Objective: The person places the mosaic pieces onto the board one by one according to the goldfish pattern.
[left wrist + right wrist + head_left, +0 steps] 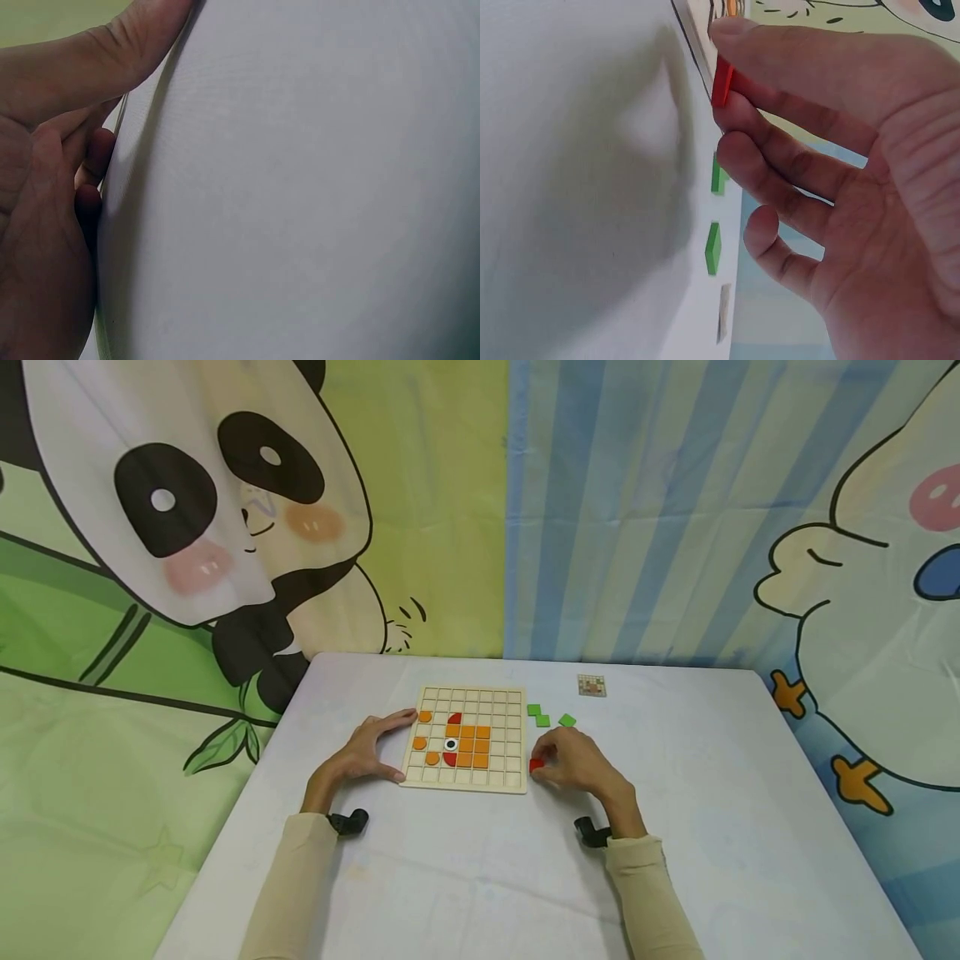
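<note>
A pale wooden grid board [507,735] lies on the table. On it sit a block of orange square tiles [467,745], a white eye tile [451,744] with a black centre, two red quarter-round tiles [454,718] and three orange discs [425,717] toward the left. My left hand [360,750] spans the board's left side, thumb at the near corner and fingertips along the edge farther up. Just off the right edge, my right hand [577,762] pinches a red tile [721,81] between thumb and fingers; its shape is partly hidden.
Three green tiles [542,721] lie beyond the right hand, beside the board's far right corner. Farther back is a small patterned card [591,686]. A white cloth covers the table [465,868], and printed curtains [435,510] hang behind it.
</note>
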The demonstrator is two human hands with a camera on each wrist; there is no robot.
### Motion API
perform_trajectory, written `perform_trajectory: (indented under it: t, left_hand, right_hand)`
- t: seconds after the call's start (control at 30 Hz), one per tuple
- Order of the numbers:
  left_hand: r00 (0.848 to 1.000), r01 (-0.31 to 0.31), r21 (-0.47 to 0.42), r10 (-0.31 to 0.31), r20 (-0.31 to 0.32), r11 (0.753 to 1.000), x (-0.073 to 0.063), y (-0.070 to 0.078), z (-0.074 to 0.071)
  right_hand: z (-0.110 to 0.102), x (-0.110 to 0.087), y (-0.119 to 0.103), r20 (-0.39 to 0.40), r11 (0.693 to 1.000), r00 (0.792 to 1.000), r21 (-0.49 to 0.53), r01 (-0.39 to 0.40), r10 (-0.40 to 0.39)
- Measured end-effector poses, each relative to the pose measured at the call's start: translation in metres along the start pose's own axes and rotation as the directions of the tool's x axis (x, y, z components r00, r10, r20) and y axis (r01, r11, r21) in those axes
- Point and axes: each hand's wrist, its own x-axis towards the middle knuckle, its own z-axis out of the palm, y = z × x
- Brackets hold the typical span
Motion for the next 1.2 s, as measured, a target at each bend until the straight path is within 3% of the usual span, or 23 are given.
perform_trajectory:
  t: [0.27,0.53,0.8,1.2]
  left_hand:
    - [0.999,0.033,-0.003,-0.033,0.012,0.999,0.000,0.003,-0.001]
    - [0.999,-0.042,0.025,0.042,-0.018,0.999,-0.002,0.000,0.001]
    - [0.998,0.053,-0.005,-0.053,0.025,0.999,0.000,0.001,0.001]
    - [0.999,0.026,-0.005,-0.026,0.025,1.000,0.001,0.000,-0.001]
  right_hand:
    - [0.013,0.011,-0.005,-0.013,0.998,0.998,0.020,0.061,-0.061]
    - [0.024,0.028,-0.017,-0.016,0.993,0.993,0.005,0.116,-0.116]
    - [0.034,0.040,-0.026,0.024,0.994,0.996,0.073,0.084,-0.086]
    - [0.038,0.041,-0.025,0.025,0.996,0.999,0.083,0.036,-0.038]
